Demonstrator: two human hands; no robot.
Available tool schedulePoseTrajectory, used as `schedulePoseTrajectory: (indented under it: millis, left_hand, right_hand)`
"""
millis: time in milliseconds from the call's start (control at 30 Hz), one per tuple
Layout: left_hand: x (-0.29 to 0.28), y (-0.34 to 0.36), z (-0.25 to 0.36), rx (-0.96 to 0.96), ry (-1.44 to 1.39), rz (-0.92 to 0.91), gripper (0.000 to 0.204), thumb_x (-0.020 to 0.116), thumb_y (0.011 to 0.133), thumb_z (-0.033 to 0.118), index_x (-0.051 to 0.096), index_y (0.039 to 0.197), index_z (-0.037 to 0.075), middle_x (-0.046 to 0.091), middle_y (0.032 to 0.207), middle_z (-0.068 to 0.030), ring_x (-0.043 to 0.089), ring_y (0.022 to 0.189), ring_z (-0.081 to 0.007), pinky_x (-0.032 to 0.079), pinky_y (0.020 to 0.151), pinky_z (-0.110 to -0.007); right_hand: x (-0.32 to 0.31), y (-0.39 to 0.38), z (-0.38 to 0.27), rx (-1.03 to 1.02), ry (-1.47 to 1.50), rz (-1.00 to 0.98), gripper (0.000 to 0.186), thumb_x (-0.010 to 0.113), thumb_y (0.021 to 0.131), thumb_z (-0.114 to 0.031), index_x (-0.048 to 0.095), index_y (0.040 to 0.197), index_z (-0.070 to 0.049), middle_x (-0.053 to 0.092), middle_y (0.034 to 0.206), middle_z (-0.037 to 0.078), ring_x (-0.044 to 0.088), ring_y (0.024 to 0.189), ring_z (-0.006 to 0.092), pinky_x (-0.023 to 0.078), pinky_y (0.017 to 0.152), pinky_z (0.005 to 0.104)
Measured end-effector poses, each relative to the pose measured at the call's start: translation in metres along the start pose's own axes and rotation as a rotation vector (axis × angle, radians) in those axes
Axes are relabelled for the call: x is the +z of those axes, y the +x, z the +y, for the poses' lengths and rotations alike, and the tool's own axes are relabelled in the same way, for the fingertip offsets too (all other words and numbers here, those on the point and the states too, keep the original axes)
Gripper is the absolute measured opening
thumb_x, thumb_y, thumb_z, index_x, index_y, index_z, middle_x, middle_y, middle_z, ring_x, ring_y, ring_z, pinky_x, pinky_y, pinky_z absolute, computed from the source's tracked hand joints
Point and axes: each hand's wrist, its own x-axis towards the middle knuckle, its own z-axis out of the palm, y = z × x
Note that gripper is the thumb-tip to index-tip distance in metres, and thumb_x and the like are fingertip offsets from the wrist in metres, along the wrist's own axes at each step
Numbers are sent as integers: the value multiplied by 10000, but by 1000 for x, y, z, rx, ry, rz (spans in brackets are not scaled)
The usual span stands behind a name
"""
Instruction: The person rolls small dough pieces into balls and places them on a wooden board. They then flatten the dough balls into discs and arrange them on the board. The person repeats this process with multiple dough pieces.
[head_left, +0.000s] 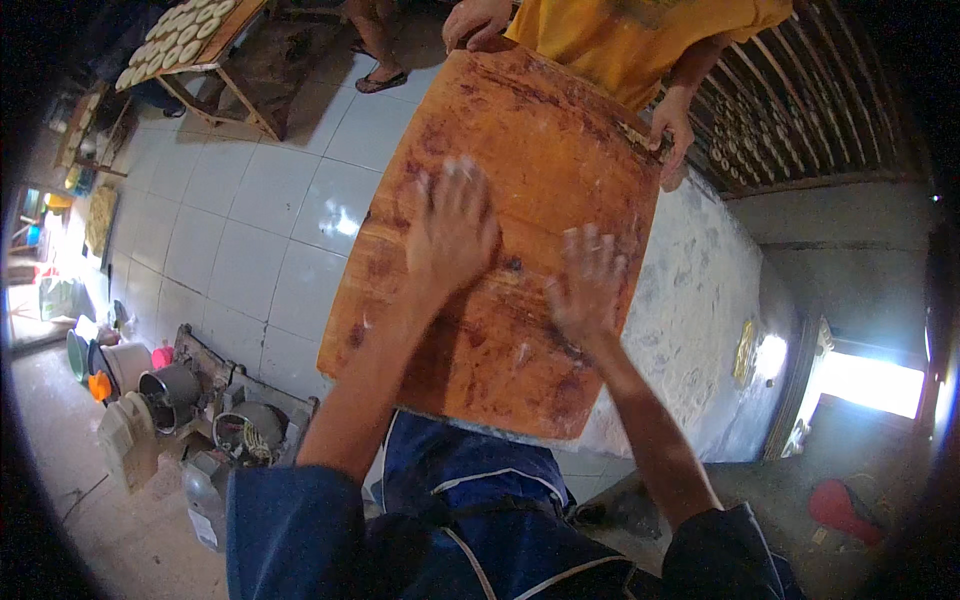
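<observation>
A large orange-brown wooden board (500, 370) with dark stains and pale dust fills the middle of the view. Over its left-centre part is my left hand (452, 228), fingers spread and slightly blurred. My right hand (588, 290) is lower and to the right, also over the board, with whitish fingertips spread. Neither hand holds anything; whether the palms press on the wood I cannot tell. At the far edge, a person in a yellow shirt (600, 40) grips the board with a hand at each corner. The board's near edge is close to my blue apron (470, 460).
A flour-dusted pale worktop (690, 300) extends to the right of the board. Flat round dough pieces lie on a wooden tray (215, 35) at the upper left. Metal pots (170, 392) and buckets stand lower left on the floor. Slatted racks (790, 110) rise at the upper right.
</observation>
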Motion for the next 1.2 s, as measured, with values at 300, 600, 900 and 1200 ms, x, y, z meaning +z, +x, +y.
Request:
schedulePoseTrajectory:
  millis: [300, 600, 900, 1200]
  left_hand:
    - [-7, -69, 62, 28, 99, -52, 541, 495, 1018, 280, 464, 1525, 94, 433, 1593, -150, 341, 1514, -337, 187, 1239, -600]
    - [-96, -247, 54, -236, -684, 117, 402, 498, 1066, 168, 549, 1383, -74, 566, 1399, -259, 553, 1267, -404, 405, 1083, -464]
    - [-69, -362, 189, -428, -520, -42, 171, 531, 1005, 67, 586, 1139, -25, 619, 1047, -175, 605, 994, -318, 479, 890, -429]
    - [-11, -180, 250, -156, -175, -20, 674, 466, 1056, 279, 235, 1585, -69, 286, 1634, -298, 231, 1537, -452, 138, 1255, -575]
  right_hand:
    - [-1, -27, -61, -41, 125, -34, 774, 567, 942, -459, 350, 1608, -130, 268, 1669, 227, 206, 1540, 484, 109, 1218, 698]
    - [-81, -212, 0, 267, 623, 364, 616, 721, 891, -183, 498, 1449, -51, 491, 1496, 217, 411, 1427, 418, 300, 1208, 528]
    - [-54, -438, 162, 1048, 663, 643, 404, 691, 843, 3, 634, 1240, -45, 587, 1027, 99, 553, 926, 243, 465, 842, 364]
    - [-72, -431, 246, 696, 627, 545, 398, 644, 890, 16, 609, 1281, -51, 588, 1018, 105, 556, 922, 250, 448, 794, 387]
